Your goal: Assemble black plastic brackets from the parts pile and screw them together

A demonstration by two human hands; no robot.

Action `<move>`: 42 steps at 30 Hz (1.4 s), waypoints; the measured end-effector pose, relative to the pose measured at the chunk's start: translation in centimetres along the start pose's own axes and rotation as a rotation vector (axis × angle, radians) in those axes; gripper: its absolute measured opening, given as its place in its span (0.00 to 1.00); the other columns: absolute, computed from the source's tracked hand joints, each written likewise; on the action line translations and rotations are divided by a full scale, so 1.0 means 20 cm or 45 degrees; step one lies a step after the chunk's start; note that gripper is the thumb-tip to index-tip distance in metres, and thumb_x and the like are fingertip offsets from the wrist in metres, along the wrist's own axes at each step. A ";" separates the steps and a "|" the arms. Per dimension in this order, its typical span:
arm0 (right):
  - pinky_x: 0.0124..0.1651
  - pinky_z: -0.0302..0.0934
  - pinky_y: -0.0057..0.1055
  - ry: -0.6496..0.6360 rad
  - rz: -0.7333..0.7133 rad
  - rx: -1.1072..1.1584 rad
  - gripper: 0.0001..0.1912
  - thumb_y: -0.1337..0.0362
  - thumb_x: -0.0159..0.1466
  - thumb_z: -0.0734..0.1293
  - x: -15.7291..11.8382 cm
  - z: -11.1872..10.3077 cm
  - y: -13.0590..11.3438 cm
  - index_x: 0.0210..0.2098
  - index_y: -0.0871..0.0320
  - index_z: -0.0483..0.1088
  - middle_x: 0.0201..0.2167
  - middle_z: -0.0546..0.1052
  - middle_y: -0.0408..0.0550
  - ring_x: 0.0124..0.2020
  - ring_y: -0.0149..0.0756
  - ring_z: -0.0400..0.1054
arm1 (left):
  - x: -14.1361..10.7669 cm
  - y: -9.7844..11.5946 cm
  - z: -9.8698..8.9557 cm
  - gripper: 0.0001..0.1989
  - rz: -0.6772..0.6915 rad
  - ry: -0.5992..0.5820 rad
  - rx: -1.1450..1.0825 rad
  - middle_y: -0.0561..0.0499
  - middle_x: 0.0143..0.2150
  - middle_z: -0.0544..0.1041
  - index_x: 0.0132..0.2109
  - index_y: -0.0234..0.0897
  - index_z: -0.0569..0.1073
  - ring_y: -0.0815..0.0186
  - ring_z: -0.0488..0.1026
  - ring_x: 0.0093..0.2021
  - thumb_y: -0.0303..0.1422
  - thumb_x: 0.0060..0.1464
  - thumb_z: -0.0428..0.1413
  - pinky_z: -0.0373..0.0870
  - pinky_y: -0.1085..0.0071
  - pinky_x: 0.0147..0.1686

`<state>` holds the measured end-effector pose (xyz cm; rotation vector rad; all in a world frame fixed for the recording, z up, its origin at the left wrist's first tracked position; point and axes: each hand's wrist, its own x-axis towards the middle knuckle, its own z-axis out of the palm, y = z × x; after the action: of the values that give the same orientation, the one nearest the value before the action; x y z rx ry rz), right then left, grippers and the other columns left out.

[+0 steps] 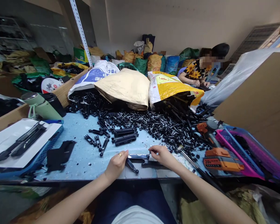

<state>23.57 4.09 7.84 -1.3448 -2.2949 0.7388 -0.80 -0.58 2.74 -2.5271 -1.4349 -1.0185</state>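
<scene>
Left hand (116, 163): a ring on one finger; thumb and fingers clamped on the left end of the strip. Right hand (161, 156): apart from the left, fingers curled in at the strip's right end; whether they grip the strip or a small part cannot be told.

Strip (138, 156): one, black, glossy; spans the gap between the hands, near the middle of the surface's front edge.

Link (132, 166): one, black, just beside the left fingers, slanting toward the front edge.

Second strip (155, 165): one, dark, under the right hand, near the front edge.

Surface (80, 124): light blue.

Bars (124, 137): black, lying side by side beyond the strip.

Loose links (104, 146): several, black, scattered left of the bars.

Pins (151, 124): a large heap, black with bright shanks, toward the back edge.

Sacks: white-and-blue (91, 76), tan (124, 87), yellow (170, 85); in a row along the back edge.

Hammer (189, 157): right of the right hand, handle running to the front edge.

Drill (221, 160): orange and grey, near the front right corner, beside a pink basket (249, 168).

Plate (60, 154): black, near the front left corner, beside a blue basket (40, 157).

Co-worker (193, 70): one, beyond the yellow sack.
</scene>
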 end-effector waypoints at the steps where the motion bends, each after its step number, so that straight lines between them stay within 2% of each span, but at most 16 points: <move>1: 0.38 0.61 0.28 -0.016 -0.035 -0.062 0.10 0.71 0.57 0.60 0.00 0.00 -0.01 0.34 0.60 0.72 0.31 0.76 0.48 0.33 0.34 0.69 | 0.00 0.00 0.00 0.12 0.017 0.009 0.000 0.47 0.35 0.74 0.47 0.33 0.66 0.66 0.73 0.35 0.25 0.58 0.43 0.72 0.72 0.34; 5: 0.39 0.59 0.28 -0.151 -0.271 -0.336 0.10 0.74 0.59 0.58 -0.02 0.00 -0.06 0.34 0.61 0.70 0.31 0.74 0.50 0.36 0.36 0.67 | 0.01 0.01 -0.02 0.12 0.051 -0.002 -0.004 0.47 0.35 0.73 0.47 0.33 0.65 0.67 0.73 0.36 0.25 0.58 0.44 0.72 0.73 0.35; 8: 0.35 0.59 0.27 -0.223 -0.394 -0.417 0.09 0.71 0.61 0.57 -0.02 0.00 -0.07 0.36 0.60 0.68 0.29 0.73 0.50 0.34 0.36 0.66 | 0.02 0.01 -0.01 0.11 -0.062 0.010 -0.060 0.48 0.36 0.73 0.46 0.35 0.66 0.67 0.73 0.37 0.26 0.58 0.44 0.72 0.73 0.36; 13: 0.38 0.61 0.28 -0.032 -0.254 -0.235 0.08 0.68 0.62 0.59 -0.03 0.07 0.02 0.36 0.59 0.69 0.30 0.74 0.48 0.34 0.34 0.68 | 0.01 0.03 -0.01 0.12 -0.181 0.068 -0.043 0.47 0.40 0.72 0.48 0.36 0.65 0.65 0.72 0.40 0.29 0.58 0.45 0.71 0.70 0.39; 16: 0.42 0.61 0.30 0.003 -0.346 -0.099 0.10 0.66 0.63 0.58 -0.07 0.13 0.09 0.40 0.57 0.69 0.37 0.75 0.49 0.38 0.34 0.68 | 0.04 0.08 -0.02 0.15 -0.125 0.162 0.055 0.42 0.46 0.70 0.51 0.35 0.63 0.60 0.68 0.47 0.29 0.56 0.47 0.67 0.62 0.46; 18: 0.47 0.60 0.33 0.066 -0.382 -0.080 0.13 0.64 0.63 0.57 -0.12 0.17 0.12 0.45 0.55 0.67 0.45 0.72 0.51 0.44 0.36 0.66 | 0.07 0.13 0.00 0.16 0.025 0.085 0.047 0.42 0.46 0.70 0.51 0.34 0.63 0.58 0.65 0.50 0.29 0.55 0.48 0.62 0.59 0.50; 20: 0.50 0.58 0.37 0.126 -0.356 -0.147 0.16 0.61 0.63 0.58 -0.17 0.20 0.15 0.50 0.54 0.64 0.51 0.66 0.53 0.50 0.39 0.61 | 0.11 0.18 0.04 0.16 0.123 -0.106 -0.005 0.43 0.45 0.71 0.51 0.35 0.64 0.56 0.64 0.52 0.31 0.54 0.50 0.60 0.56 0.51; 24: 0.48 0.59 0.39 0.068 -0.364 -0.269 0.21 0.58 0.62 0.59 -0.22 0.19 0.20 0.55 0.52 0.59 0.49 0.67 0.54 0.49 0.40 0.61 | 0.16 0.24 0.14 0.21 0.025 -0.390 -0.153 0.42 0.43 0.70 0.48 0.34 0.64 0.55 0.66 0.46 0.39 0.49 0.54 0.64 0.56 0.44; 26: 0.48 0.59 0.38 0.009 -0.427 -0.281 0.22 0.58 0.63 0.58 -0.21 0.17 0.22 0.56 0.52 0.57 0.47 0.68 0.52 0.48 0.38 0.62 | 0.15 0.24 0.15 0.21 0.012 -0.409 -0.230 0.43 0.42 0.70 0.48 0.35 0.64 0.57 0.67 0.43 0.40 0.48 0.54 0.66 0.59 0.42; 29: 0.48 0.58 0.39 0.012 -0.526 -0.312 0.20 0.59 0.64 0.57 -0.18 0.14 0.19 0.55 0.51 0.58 0.50 0.66 0.52 0.48 0.39 0.61 | 0.08 0.25 0.13 0.18 0.061 -0.282 -0.202 0.42 0.45 0.70 0.48 0.35 0.65 0.57 0.66 0.47 0.36 0.51 0.52 0.63 0.59 0.45; 30: 0.48 0.58 0.40 0.049 -0.558 -0.310 0.19 0.60 0.64 0.56 -0.16 0.14 0.16 0.55 0.51 0.58 0.51 0.66 0.52 0.48 0.39 0.61 | 0.05 0.26 0.11 0.14 0.026 -0.228 -0.146 0.42 0.43 0.71 0.46 0.34 0.67 0.57 0.66 0.47 0.35 0.52 0.50 0.63 0.59 0.45; 32: 0.50 0.57 0.40 0.121 -0.618 -0.274 0.20 0.61 0.64 0.56 -0.10 0.18 0.07 0.55 0.53 0.57 0.52 0.65 0.53 0.49 0.39 0.60 | -0.02 0.29 0.08 0.10 -0.194 -0.178 0.024 0.43 0.36 0.73 0.36 0.34 0.71 0.58 0.69 0.42 0.33 0.54 0.47 0.65 0.61 0.41; 34: 0.51 0.56 0.38 0.114 -0.655 -0.219 0.21 0.60 0.64 0.55 -0.04 0.24 -0.05 0.57 0.54 0.56 0.53 0.63 0.53 0.51 0.39 0.58 | -0.06 0.32 0.06 0.12 -0.512 -0.234 0.185 0.44 0.29 0.73 0.30 0.34 0.72 0.58 0.71 0.35 0.33 0.54 0.47 0.65 0.64 0.34; 36: 0.51 0.57 0.36 0.036 -0.648 -0.162 0.21 0.59 0.65 0.54 0.02 0.32 -0.14 0.57 0.55 0.56 0.54 0.62 0.52 0.52 0.38 0.58 | -0.07 0.34 0.06 0.12 -0.761 -0.363 0.249 0.45 0.27 0.74 0.29 0.35 0.73 0.59 0.72 0.31 0.34 0.53 0.47 0.65 0.66 0.30; 39: 0.50 0.58 0.34 -0.032 -0.591 -0.054 0.20 0.60 0.66 0.52 0.08 0.40 -0.20 0.56 0.54 0.58 0.50 0.67 0.50 0.48 0.36 0.61 | -0.03 0.34 0.07 0.15 -0.960 -0.520 0.220 0.44 0.26 0.76 0.30 0.34 0.74 0.60 0.73 0.29 0.34 0.54 0.45 0.63 0.69 0.28; 42: 0.49 0.57 0.33 -0.015 -0.543 0.038 0.19 0.61 0.66 0.52 0.09 0.41 -0.19 0.55 0.54 0.59 0.47 0.68 0.49 0.46 0.35 0.61 | -0.01 0.33 0.07 0.17 -1.013 -0.560 0.201 0.43 0.27 0.76 0.29 0.34 0.75 0.59 0.74 0.29 0.36 0.54 0.45 0.62 0.70 0.28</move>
<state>15.43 2.13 3.74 -0.7937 -2.4487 0.6325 5.08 -3.91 3.26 -2.1477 -2.6313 -0.3396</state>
